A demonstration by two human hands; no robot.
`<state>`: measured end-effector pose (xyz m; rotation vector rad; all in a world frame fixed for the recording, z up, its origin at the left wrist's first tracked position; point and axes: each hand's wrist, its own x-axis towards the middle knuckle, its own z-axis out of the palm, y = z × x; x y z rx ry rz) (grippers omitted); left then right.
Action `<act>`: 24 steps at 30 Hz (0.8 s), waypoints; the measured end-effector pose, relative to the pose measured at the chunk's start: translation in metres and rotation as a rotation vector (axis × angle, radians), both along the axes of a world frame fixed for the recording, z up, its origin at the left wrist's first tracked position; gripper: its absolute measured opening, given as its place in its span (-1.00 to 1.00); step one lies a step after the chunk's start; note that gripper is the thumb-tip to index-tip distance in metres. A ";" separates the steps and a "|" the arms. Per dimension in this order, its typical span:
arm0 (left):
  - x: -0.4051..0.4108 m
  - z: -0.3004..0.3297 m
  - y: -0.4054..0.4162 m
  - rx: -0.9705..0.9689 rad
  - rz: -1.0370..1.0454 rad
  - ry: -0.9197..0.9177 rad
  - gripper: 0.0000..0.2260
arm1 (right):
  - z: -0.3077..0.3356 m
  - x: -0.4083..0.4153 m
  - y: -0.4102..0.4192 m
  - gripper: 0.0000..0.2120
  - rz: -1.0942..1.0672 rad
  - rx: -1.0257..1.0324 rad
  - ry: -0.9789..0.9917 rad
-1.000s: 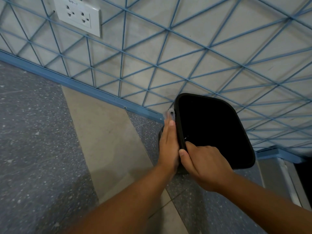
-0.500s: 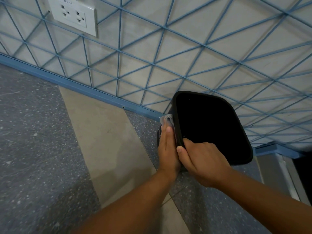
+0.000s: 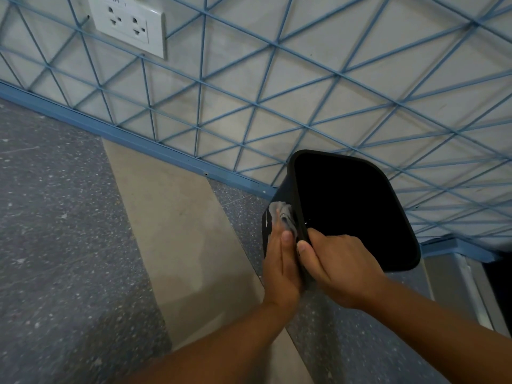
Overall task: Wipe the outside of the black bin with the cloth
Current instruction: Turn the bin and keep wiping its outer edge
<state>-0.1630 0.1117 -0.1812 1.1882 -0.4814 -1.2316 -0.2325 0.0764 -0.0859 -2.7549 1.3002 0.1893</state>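
The bin (image 3: 357, 212) is black, the cloth (image 3: 284, 214) pale grey. The wall (image 3: 304, 79) is light grey, crossed by blue lines in triangles. The socket (image 3: 128, 24) is white. The floor (image 3: 55, 231) is speckled blue-grey with a beige strip.

1. Soft, even, rather dim indoor light; no harsh glare.
2. The glossy black plastic bin (image 3: 357, 212) has an interior lost in black, with small highlights on its left wall.
3. Faint arm shadow on the speckled grey floor (image 3: 55, 245).
4. Wide-angle bending tilts the blue-lined wall (image 3: 304, 87); lower edges look soft.
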 end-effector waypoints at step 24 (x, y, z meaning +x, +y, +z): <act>-0.003 0.008 -0.008 0.053 0.101 0.094 -0.50 | -0.001 0.001 -0.001 -0.55 -0.012 -0.006 -0.008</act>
